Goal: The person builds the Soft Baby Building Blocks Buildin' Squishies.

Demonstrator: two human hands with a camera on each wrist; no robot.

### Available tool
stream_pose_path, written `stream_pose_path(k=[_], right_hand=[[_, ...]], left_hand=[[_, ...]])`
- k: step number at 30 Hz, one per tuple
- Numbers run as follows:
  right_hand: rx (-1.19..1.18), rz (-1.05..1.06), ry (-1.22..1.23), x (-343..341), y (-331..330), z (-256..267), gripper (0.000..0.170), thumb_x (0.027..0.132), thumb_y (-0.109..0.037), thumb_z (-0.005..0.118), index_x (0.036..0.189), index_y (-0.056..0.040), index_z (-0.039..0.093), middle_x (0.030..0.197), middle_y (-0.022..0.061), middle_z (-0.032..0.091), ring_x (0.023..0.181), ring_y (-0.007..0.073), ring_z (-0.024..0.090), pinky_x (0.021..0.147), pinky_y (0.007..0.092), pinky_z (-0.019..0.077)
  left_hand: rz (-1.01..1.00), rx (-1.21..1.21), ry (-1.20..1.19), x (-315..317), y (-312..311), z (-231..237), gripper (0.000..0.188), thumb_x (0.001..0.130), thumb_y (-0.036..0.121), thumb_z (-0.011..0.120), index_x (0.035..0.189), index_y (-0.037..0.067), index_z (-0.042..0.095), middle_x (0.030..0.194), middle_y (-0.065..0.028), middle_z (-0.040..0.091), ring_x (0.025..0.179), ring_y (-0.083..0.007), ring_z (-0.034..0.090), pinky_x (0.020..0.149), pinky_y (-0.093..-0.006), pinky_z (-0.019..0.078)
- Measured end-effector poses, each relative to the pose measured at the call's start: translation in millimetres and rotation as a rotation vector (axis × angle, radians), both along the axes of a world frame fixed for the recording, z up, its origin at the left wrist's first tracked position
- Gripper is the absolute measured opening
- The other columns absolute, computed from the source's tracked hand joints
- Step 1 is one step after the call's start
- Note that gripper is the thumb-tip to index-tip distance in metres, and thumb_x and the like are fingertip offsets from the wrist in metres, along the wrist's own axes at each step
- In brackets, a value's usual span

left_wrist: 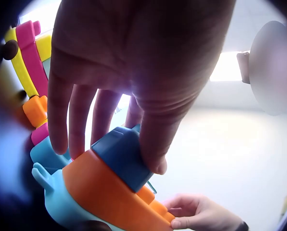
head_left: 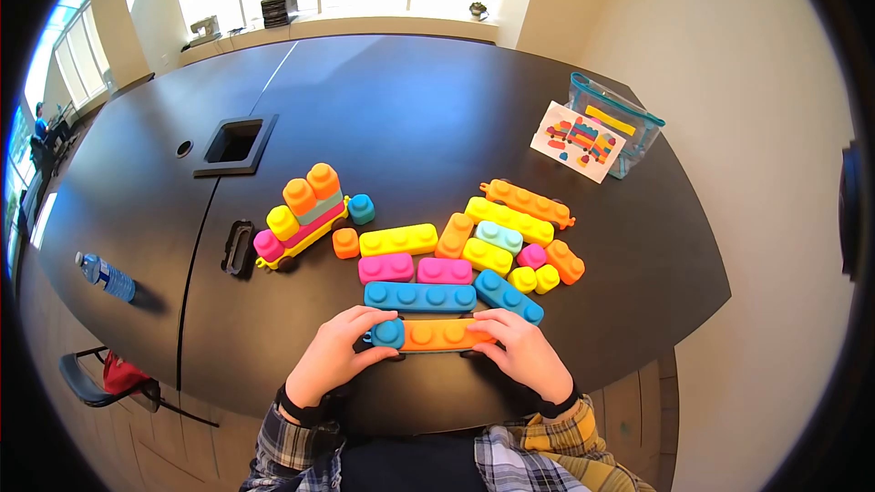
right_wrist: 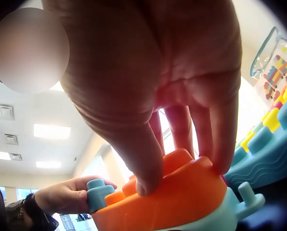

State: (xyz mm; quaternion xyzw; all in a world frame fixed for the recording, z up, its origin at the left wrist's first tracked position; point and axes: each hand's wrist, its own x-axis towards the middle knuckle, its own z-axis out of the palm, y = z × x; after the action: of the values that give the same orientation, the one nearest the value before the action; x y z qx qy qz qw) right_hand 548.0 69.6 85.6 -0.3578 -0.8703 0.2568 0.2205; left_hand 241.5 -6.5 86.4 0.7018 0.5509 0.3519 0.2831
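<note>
Near edge of table: small blue block is being pinched by thumb and fingers of left hand on left end of orange block; right end is being gripped by right hand. Straight, even pressure is probably being called for.

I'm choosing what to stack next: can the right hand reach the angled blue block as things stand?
Probably yes: the angled blue block lies just beyond the right hand, nothing stacked on it, though that hand grips an orange block and would likely need to let go first.
</note>
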Motion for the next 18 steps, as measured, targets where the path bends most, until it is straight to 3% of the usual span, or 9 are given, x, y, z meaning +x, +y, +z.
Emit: stream_pose_path(k=[8,11,18], right_hand=[[-0.053,0.022,0.065,-1.8,4.2,-2.1,0.031,0.088,-0.009,0.081,0.117,-0.0069,0.073,0.119,0.0111,0.071,0.104,0.0327,0.072,0.088,0.037,0.0593],[-0.093,0.033,0.077,-2.1,4.6,-2.4,0.031,0.088,-0.007,0.079,0.118,-0.0058,0.071,0.118,0.0118,0.069,0.106,0.035,0.069,0.091,0.0401,0.0572],[-0.116,0.016,0.095,-4.5,5.9,-4.4,0.031,0.086,-0.009,0.084,0.115,-0.0066,0.074,0.119,0.0104,0.072,0.101,0.0305,0.072,0.086,0.0366,0.0598]], left_hand=[[0.048,-0.022,-0.06,2.5,-2.9,-3.1,0.048,0.084,0.019,0.088,0.126,0.007,0.07,0.119,-0.0136,0.074,0.108,-0.0345,0.071,0.093,-0.0409,0.0575],[0.053,-0.011,-0.064,1.9,-3.4,-4.2,0.048,0.084,0.019,0.088,0.126,0.006,0.07,0.12,-0.0138,0.075,0.109,-0.0349,0.071,0.094,-0.0411,0.0572],[0.064,-0.021,-0.071,0.7,-5.4,-4.1,0.049,0.084,0.018,0.089,0.127,0.008,0.07,0.115,-0.0114,0.074,0.101,-0.0298,0.072,0.084,-0.0368,0.0592]])
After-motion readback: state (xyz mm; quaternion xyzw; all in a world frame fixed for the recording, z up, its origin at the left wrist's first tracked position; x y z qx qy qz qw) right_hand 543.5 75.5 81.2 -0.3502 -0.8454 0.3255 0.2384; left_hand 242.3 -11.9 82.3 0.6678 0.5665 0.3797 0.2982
